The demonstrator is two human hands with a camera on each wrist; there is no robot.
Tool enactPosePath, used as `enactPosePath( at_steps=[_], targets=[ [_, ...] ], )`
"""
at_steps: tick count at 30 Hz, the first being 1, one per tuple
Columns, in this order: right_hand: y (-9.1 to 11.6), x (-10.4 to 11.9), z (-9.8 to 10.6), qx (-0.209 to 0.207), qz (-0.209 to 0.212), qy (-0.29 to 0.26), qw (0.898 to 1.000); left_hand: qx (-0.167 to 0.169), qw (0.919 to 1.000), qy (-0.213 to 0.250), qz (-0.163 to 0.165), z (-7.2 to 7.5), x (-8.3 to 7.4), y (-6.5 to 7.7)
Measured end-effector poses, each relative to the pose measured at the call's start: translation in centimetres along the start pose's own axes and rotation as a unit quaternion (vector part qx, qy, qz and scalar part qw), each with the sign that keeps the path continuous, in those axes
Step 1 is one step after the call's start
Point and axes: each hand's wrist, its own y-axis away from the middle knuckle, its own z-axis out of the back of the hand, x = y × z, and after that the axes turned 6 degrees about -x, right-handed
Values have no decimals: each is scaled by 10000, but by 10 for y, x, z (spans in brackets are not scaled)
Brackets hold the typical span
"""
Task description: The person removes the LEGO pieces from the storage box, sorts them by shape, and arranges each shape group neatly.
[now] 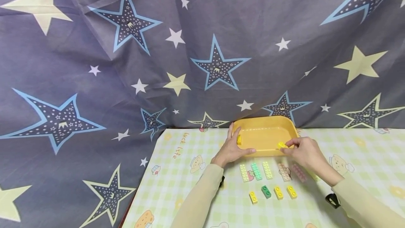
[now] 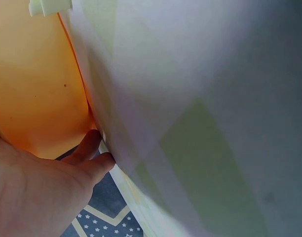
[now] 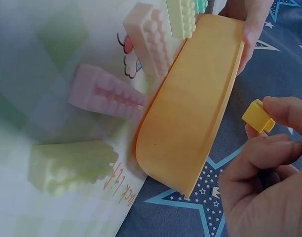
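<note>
A shallow orange-yellow tray [image 1: 262, 149] stands at the table's back edge. My left hand [image 1: 233, 149] holds its near left corner, thumb along the front side and fingers at the left side. Close to those fingers, a small yellow brick [image 1: 239, 140] lies inside the tray. Between thumb and fingertip, my right hand [image 1: 305, 152] pinches another small yellow toy brick [image 3: 258, 117], above the tray's front right part. In the right wrist view, the tray's outer wall [image 3: 190, 98] lies beside this hand.
Before the tray is a row of long pastel bricks, including a mint green one [image 1: 256, 171], a peach one [image 1: 284, 172] and a pink one [image 1: 299, 172]. Nearer lie small bricks, one dark green [image 1: 266, 191] and several yellow. A star-printed curtain [image 1: 158, 62] hangs behind.
</note>
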Motion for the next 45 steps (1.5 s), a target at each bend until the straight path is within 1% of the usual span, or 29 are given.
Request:
enactPosePath(
  at_steps=[7,13,16,26,32,37,45],
  targets=[
    [15,-6,5,-67,122,76,9999,-36,10000,-21,-15,0,0,-1],
    [31,-11,5,185,-104,-94,9997,-33,10000,-80,-43,-2,2,-1],
    [38,-14,4,227,-170,-117,9995,-26,10000,-66,-56,-2,2,-2],
    [51,-26,8,56,-282,97,9995,-9,9999,-75,-70,-2,1,-2],
    [58,-33,9,103,-347,206,9991,-59,9999,-89,-72,-2,1,-2],
    [64,-39,9,107,-373,249,9989,-34,9999,-92,-55,-2,0,-2],
    [75,-47,6,249,-491,300,9980,-64,9999,-112,-12,-2,0,-2]
  ],
)
